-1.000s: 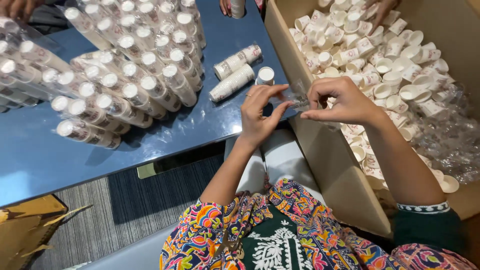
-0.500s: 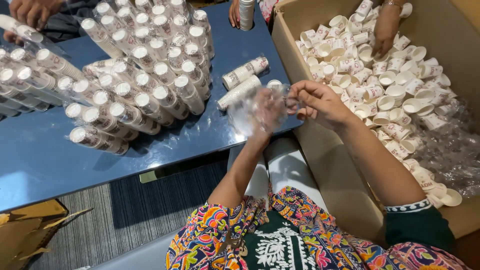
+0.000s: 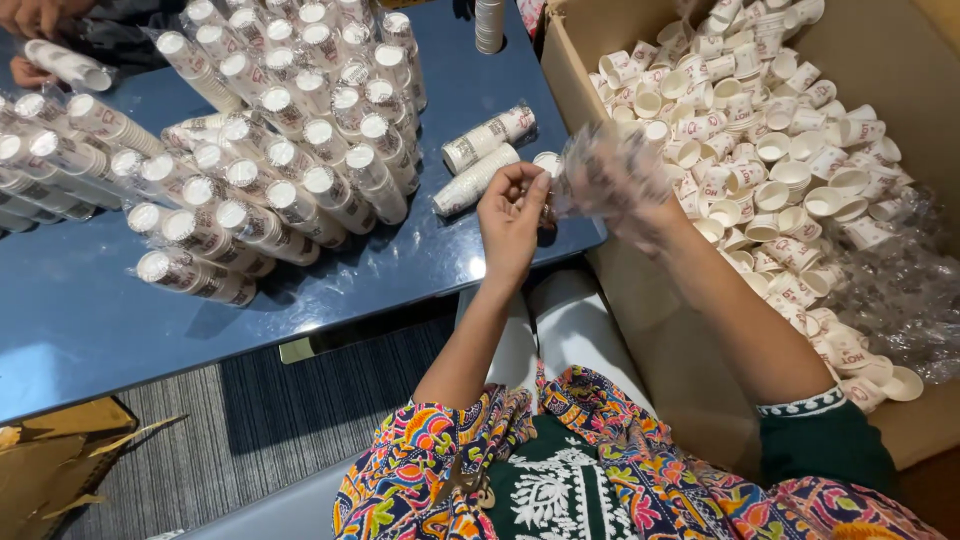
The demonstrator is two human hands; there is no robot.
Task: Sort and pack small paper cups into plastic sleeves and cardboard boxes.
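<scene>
Plastic sleeve: a clear, crinkled plastic sleeve point(image 3: 610, 175), blurred, held up between both hands just past the desk's near right corner, over the edge of the box.
Left hand: the left hand point(image 3: 512, 215) has its fingertips pinched together on the near end of the sleeve.
Right hand: the right hand point(image 3: 640, 205) is largely hidden behind the blurred plastic; it looks closed on the sleeve, but how tightly I cannot tell.
Nearest cups: two wrapped stacks of white paper cups point(image 3: 485, 155) lie on their sides at the desk's right edge, with one loose white cup point(image 3: 547, 162) just beside the left fingertips.
Finished heap: many wrapped stacks of white cups point(image 3: 270, 150) are piled across the middle and far left of the dark blue desk point(image 3: 100, 320).
Supply: a large cardboard box point(image 3: 640, 340) to the right of the desk holds a heap of loose white printed paper cups point(image 3: 770, 130) and crumpled clear wrapping point(image 3: 900, 290).
Progress: judging by the piles, a great deal is already wrapped, yet the box is far from emptied.
Others: another person's hands point(image 3: 35, 20) show at the far left corner, holding a stack.
</scene>
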